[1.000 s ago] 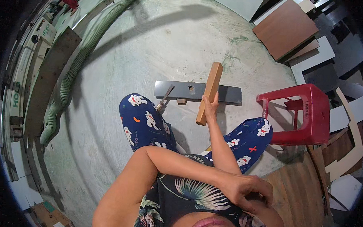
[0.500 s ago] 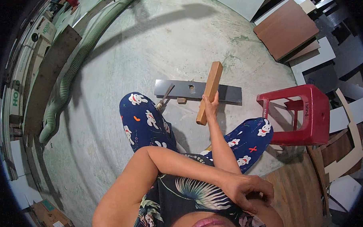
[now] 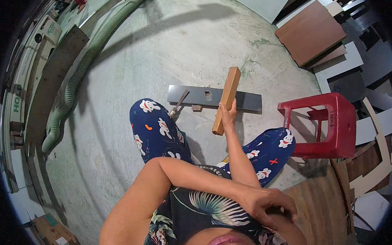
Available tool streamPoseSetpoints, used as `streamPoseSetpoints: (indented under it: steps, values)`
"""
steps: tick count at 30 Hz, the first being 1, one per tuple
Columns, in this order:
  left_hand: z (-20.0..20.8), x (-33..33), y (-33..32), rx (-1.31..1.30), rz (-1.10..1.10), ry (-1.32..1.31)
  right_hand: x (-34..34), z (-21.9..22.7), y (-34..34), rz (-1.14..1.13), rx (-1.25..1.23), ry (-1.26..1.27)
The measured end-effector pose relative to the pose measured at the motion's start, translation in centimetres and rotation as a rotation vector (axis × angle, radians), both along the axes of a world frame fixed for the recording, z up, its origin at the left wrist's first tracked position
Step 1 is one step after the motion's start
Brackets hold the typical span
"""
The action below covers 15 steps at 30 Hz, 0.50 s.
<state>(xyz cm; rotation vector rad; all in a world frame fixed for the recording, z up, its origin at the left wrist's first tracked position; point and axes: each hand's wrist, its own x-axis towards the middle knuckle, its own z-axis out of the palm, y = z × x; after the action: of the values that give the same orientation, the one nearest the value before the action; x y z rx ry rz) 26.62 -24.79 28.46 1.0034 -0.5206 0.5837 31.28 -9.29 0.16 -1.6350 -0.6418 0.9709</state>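
Observation:
My right hand grips a squared wooden block near its lower end, holding it slanted over a dark grey board. That board lies across the floor and has a ragged hole near its middle. A chisel leans at the board's left part, its handle beside my left knee. Close by, a small wood piece shows at the board's near edge. Across my chest, my left hand rests with curled fingers against my right upper arm, and no object shows in it.
To the right stands a red plastic stool, with stacked brown panels and offcuts behind it. A ribbed green hose runs along the left, beside long boards. A cardboard box sits at lower left.

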Motion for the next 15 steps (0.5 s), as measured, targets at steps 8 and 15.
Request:
streamPoseSetpoints:
  steps: [8, 15]
  values:
    - [-0.4, 0.0, 1.0, 0.127, -0.075, -0.025, -0.2, 0.2, 0.2, -0.007, -0.067, -0.040]
    - [-0.3, 0.4, 0.5, 0.080, 0.019, -0.133, -0.2, 0.4, 0.1, -0.013, -0.094, -0.025]
